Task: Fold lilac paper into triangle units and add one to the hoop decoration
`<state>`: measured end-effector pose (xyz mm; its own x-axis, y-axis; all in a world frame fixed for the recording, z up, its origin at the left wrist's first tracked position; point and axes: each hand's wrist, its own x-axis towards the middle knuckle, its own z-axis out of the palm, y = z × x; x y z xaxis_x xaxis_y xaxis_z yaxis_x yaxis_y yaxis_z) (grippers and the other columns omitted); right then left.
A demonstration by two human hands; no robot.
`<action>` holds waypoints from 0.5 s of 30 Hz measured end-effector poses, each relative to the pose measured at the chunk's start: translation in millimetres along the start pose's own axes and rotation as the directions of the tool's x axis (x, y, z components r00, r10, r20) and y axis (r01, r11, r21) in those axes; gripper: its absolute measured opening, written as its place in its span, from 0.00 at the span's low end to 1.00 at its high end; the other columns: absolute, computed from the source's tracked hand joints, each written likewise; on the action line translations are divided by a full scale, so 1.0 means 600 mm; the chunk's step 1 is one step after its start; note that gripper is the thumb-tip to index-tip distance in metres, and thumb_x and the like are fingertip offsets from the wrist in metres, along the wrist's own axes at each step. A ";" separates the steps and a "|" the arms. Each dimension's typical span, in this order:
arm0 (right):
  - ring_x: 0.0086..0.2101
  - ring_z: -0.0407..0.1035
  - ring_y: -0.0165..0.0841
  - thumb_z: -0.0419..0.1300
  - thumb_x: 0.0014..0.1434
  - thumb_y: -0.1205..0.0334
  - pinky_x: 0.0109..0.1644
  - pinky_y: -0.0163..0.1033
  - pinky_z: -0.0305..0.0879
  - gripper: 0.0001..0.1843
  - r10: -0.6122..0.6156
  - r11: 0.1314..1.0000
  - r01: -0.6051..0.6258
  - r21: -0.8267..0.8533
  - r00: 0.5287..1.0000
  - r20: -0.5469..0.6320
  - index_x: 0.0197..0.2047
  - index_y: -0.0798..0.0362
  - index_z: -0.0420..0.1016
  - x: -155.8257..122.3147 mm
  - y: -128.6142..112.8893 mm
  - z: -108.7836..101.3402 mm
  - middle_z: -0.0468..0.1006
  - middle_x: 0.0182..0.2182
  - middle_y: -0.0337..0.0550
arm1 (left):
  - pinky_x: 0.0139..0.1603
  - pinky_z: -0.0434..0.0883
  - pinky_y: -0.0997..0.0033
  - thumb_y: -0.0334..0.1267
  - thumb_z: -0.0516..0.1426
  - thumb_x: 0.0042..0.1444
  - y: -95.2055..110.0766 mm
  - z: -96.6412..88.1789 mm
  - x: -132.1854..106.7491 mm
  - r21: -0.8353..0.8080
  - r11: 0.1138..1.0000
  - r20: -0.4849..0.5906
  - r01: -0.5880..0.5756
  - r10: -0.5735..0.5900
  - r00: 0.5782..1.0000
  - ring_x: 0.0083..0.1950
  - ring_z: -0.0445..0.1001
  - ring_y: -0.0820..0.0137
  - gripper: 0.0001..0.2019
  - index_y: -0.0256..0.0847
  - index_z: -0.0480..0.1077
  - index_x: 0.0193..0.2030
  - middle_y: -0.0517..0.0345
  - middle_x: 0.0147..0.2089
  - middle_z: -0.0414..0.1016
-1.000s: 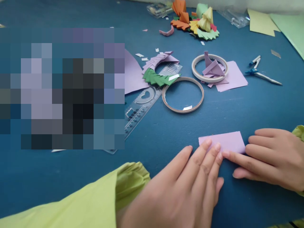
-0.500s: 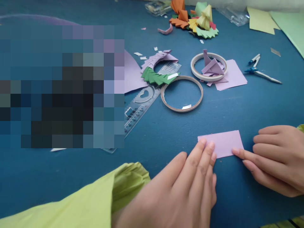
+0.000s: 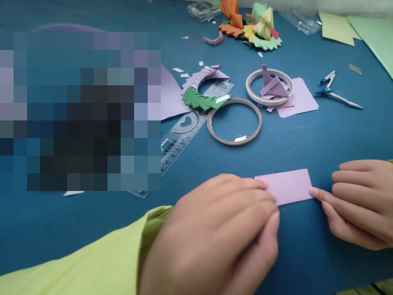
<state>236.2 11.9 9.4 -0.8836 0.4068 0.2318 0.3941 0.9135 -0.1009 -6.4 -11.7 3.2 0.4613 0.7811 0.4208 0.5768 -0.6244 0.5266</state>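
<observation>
Head view: a lilac paper rectangle lies flat near the front edge of the blue table, right of centre. The left hand curls its fingers tight over the paper's left end, with the thumb tucked beneath. The right hand, fingers bent close together, touches the paper's right corner with 1 fingertip. A tape ring lies farther in, toward the table's middle.

Soft even daylight, faint shadows, pixelated left patch.
</observation>
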 end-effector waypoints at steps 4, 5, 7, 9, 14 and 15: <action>0.21 0.58 0.30 0.54 0.61 0.71 0.25 0.42 0.58 0.11 -0.012 0.997 0.010 -0.071 1.000 -0.019 0.28 0.55 0.72 -0.003 -0.003 -0.001 0.69 0.18 0.38 | 0.45 0.73 0.78 0.30 0.54 0.63 -0.014 -0.003 0.016 -0.018 0.990 0.027 0.141 -0.141 0.990 0.42 0.76 0.74 0.07 0.41 0.72 0.44 0.61 0.41 0.77; 0.22 0.60 0.31 0.55 0.61 0.71 0.26 0.42 0.60 0.09 -0.015 0.995 0.012 -0.103 1.000 -0.027 0.30 0.56 0.72 -0.005 -0.004 -0.001 0.69 0.18 0.38 | 0.50 0.73 0.72 0.31 0.54 0.63 -0.019 -0.002 0.017 0.064 0.993 0.035 0.103 -0.106 0.994 0.46 0.75 0.70 0.08 0.39 0.72 0.47 0.57 0.44 0.75; 0.24 0.63 0.32 0.57 0.61 0.70 0.28 0.43 0.62 0.04 -0.005 0.987 -0.002 -0.162 0.999 -0.045 0.37 0.58 0.73 -0.009 -0.002 0.000 0.71 0.21 0.40 | 0.56 0.70 0.57 0.35 0.55 0.62 -0.025 0.003 0.016 0.189 0.982 0.076 0.016 -0.030 0.997 0.54 0.71 0.59 0.13 0.34 0.70 0.52 0.47 0.50 0.72; 0.25 0.64 0.33 0.57 0.62 0.66 0.29 0.43 0.62 0.08 0.027 0.980 -0.038 -0.197 0.998 -0.056 0.43 0.60 0.72 -0.011 0.002 0.004 0.72 0.23 0.41 | 0.56 0.69 0.49 0.37 0.55 0.63 -0.029 0.006 0.014 0.218 0.975 0.111 -0.041 0.017 0.994 0.56 0.69 0.53 0.13 0.33 0.71 0.51 0.43 0.51 0.71; 0.23 0.63 0.32 0.57 0.64 0.55 0.27 0.40 0.59 0.20 0.088 0.975 -0.113 -0.191 0.987 -0.135 0.49 0.66 0.70 -0.006 0.008 0.015 0.72 0.24 0.43 | 0.48 0.70 0.58 0.30 0.55 0.62 -0.022 0.001 0.015 0.169 0.983 0.103 -0.075 0.058 0.993 0.46 0.71 0.61 0.05 0.37 0.73 0.41 0.52 0.42 0.74; 0.24 0.63 0.32 0.58 0.64 0.55 0.27 0.40 0.59 0.21 0.091 0.979 -0.113 -0.168 0.987 -0.135 0.50 0.66 0.69 -0.005 0.008 0.015 0.72 0.24 0.43 | 0.44 0.70 0.62 0.28 0.54 0.63 -0.020 -0.001 0.015 0.146 0.985 0.112 -0.094 0.078 0.991 0.43 0.71 0.64 0.05 0.37 0.72 0.39 0.54 0.39 0.74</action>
<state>238.8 15.0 -0.3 -0.8018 0.4843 0.3501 0.5286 0.8480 0.0374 -9.6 2.7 1.2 0.5778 0.7248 0.3754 0.6229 -0.6887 0.3710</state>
